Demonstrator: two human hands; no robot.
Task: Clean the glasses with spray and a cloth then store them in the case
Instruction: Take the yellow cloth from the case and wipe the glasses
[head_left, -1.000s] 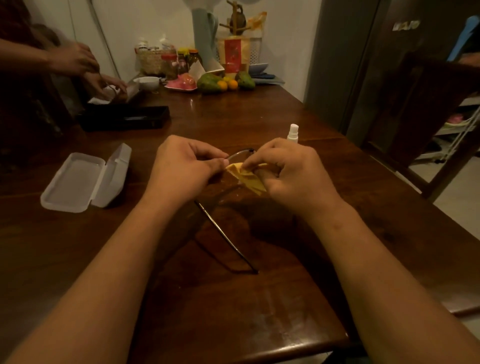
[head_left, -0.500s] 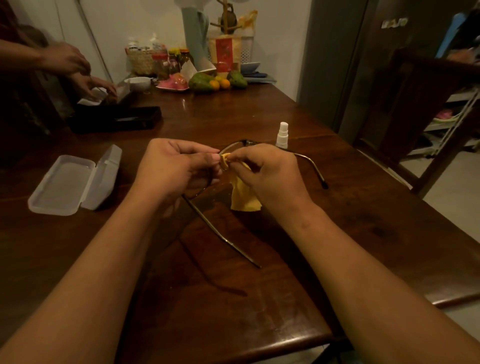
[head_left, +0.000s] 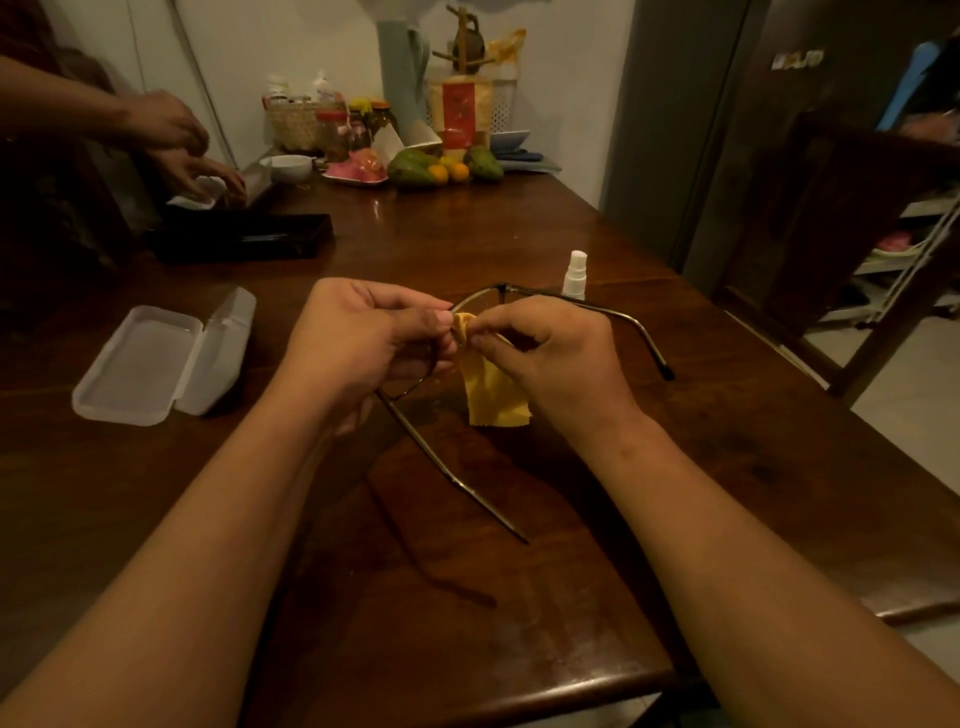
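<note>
Thin metal-framed glasses (head_left: 451, 475) are held above the dark wooden table (head_left: 519, 649) with both temples unfolded. My left hand (head_left: 358, 343) grips the frame at one lens. My right hand (head_left: 550, 353) pinches a yellow cloth (head_left: 491, 395) against that lens, and the cloth's free end hangs down. One temple points toward me, the other reaches out to the right past my right hand. A small white spray bottle (head_left: 574, 275) stands upright just behind the glasses. The translucent white case (head_left: 161, 358) lies open on the table to the left.
Another person's hands (head_left: 182, 150) work at the far left over a black tray (head_left: 244, 236). Fruit (head_left: 441, 166), jars and a basket crowd the table's far end. A dark wooden chair (head_left: 857, 249) stands to the right. The table's front edge lies close below my forearms.
The glasses have turned so the right temple now shows sticking out to the right. The cloth has unfolded from a bunch and hangs down from my right fingers.
</note>
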